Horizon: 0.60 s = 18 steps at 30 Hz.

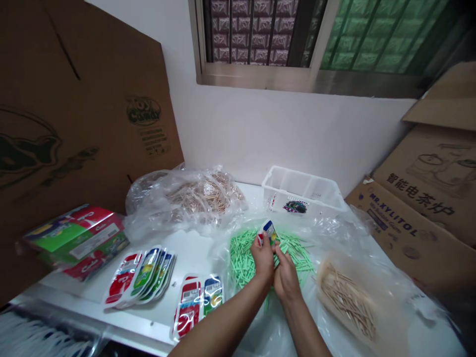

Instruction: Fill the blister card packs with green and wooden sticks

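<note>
My left hand [263, 257] is closed on a small blister packet [269, 229] with blue, red and green print, tilted upward. Against the packet's lower right side, my right hand [287, 277] has its fingers pinched together; whatever lies in them is hidden. Both hands are over a heap of short light-green sticks [243, 250] spread on clear plastic. Left of them lie two more printed packets [189, 307], side by side on the white table [186, 248]. Farther left is a fanned stack of the same packets [148, 275] in red, green and blue.
A clear bag of brown sticks [208, 196] lies by the wall, with a white plastic basket [303, 191] to its right. An open pouch of pale brown sticks [349, 300] is at the right. Cardboard boxes [405, 225] and a printed display box [82, 238] flank the table.
</note>
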### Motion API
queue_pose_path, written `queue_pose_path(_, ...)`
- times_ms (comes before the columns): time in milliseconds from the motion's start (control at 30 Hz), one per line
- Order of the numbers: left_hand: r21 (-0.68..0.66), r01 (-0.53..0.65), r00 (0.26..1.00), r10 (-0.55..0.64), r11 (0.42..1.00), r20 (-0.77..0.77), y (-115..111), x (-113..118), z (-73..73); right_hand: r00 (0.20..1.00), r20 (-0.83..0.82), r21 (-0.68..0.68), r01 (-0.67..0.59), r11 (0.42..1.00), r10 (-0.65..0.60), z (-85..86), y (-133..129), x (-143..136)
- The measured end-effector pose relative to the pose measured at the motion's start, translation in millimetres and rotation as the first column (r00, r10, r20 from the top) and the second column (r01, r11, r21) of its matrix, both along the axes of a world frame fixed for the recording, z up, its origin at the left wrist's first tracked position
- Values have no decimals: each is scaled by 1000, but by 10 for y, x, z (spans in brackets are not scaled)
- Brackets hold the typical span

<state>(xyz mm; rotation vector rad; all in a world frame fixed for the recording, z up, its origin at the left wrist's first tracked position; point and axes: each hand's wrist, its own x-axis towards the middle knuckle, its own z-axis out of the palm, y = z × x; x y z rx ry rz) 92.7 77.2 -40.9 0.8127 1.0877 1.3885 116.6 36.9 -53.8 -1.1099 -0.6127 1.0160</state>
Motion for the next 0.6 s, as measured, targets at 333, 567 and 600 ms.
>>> queue_pose_path(333, 142, 36, 946, 12, 989, -323, 19, -307, 101, 826, 482, -210, -216, 954, 293, -4, -187, 442)
queue_pose_path(567, 219, 84, 907, 17, 972, -422, 70, -493, 130, 197, 949, -240, -47, 970, 244, 158, -222, 696)
queue_pose_path(600, 229, 96, 900, 13, 969, -435, 60, -492, 136, 112, 965, -232, -45, 972, 236, 213, -229, 674)
